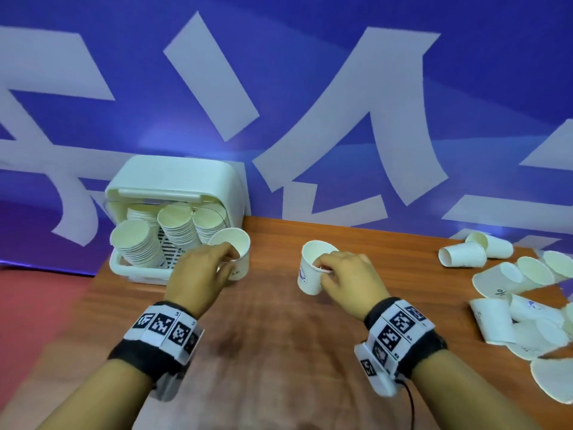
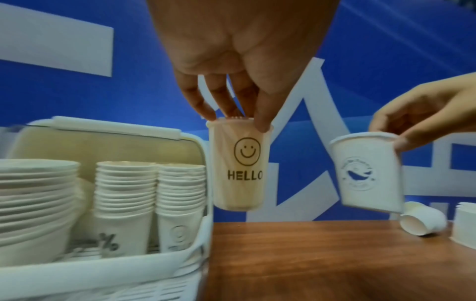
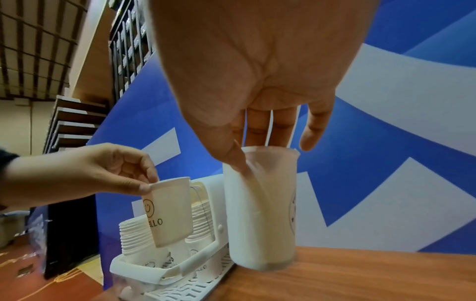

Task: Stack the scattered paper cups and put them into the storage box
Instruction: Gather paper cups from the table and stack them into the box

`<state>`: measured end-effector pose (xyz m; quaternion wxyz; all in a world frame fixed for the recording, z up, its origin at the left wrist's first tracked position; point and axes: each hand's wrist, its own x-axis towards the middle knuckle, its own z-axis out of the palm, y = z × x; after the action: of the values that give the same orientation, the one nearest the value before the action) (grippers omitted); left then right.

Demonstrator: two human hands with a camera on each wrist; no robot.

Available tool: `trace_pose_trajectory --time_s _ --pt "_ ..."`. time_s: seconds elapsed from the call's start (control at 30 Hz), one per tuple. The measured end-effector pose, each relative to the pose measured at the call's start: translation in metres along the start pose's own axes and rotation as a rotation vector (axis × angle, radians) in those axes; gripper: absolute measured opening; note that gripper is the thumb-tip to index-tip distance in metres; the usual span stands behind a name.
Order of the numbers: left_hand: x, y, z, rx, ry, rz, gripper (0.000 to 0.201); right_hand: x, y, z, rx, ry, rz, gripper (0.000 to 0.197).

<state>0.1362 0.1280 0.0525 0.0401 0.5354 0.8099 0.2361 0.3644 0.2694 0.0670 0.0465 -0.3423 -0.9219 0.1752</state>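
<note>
My left hand [image 1: 201, 274] pinches the rim of a white paper cup printed with a smiley and "HELLO" [image 2: 238, 165], held in the air just right of the white storage box [image 1: 173, 184]. Several stacks of cups [image 1: 178, 225] stand inside the box. My right hand [image 1: 344, 277] pinches the rim of a second white cup with a blue round logo [image 1: 311, 268], thumb inside it, above the table's middle. In the right wrist view this cup [image 3: 260, 213] hangs close over the wooden tabletop [image 3: 360, 275]. The two held cups are apart.
A heap of loose white paper cups [image 1: 524, 302] lies scattered on the right of the brown wooden table [image 1: 273, 346], some on their sides. A blue banner with white shapes [image 1: 310, 103] rises right behind the table. Red floor [image 1: 37, 299] shows at the left.
</note>
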Motion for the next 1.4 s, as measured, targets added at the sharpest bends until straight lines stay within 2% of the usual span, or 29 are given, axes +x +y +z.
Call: trace_pose_trajectory --time_s 0.1,0.2,0.43,0.53,0.6,0.9,0.97,1.03,1.13,1.27,1.4 --pt "0.0 -0.036 -0.012 0.015 0.035 -0.028 0.012 0.003 -0.012 0.01 0.031 -0.016 0.024 0.026" --pt "0.001 -0.066 -0.015 0.056 0.037 0.003 0.013 0.01 -0.025 0.017 0.004 -0.038 0.034 0.027" --pt "0.022 -0.121 -0.003 0.11 -0.092 0.107 0.01 0.027 -0.062 0.045 0.0 -0.037 0.142 0.028" --pt "0.031 -0.129 0.003 0.169 -0.183 0.16 0.011 0.034 -0.079 0.054 -0.011 -0.033 0.166 0.027" --pt "0.036 -0.133 0.006 0.201 -0.224 0.206 0.019 0.038 -0.088 0.059 -0.003 -0.03 0.186 0.026" --pt "0.042 -0.148 0.013 0.294 -0.3 0.344 0.041 0.052 -0.108 0.07 -0.005 -0.034 0.206 0.027" --pt "0.043 -0.148 0.013 0.328 -0.309 0.329 0.033 0.056 -0.111 0.073 -0.001 -0.026 0.205 0.027" --pt "0.044 -0.153 0.017 0.348 -0.386 0.269 0.019 0.058 -0.114 0.075 0.008 -0.024 0.212 0.028" --pt "0.046 -0.158 0.02 0.398 -0.473 0.271 0.023 0.06 -0.118 0.078 0.02 -0.015 0.214 0.028" --pt "0.046 -0.163 0.015 0.264 -0.504 0.228 0.029 0.064 -0.13 0.078 0.027 0.009 0.183 0.026" --pt "0.04 -0.168 -0.001 -0.01 -0.336 0.187 0.036 0.083 -0.156 0.078 0.079 0.106 0.064 0.022"
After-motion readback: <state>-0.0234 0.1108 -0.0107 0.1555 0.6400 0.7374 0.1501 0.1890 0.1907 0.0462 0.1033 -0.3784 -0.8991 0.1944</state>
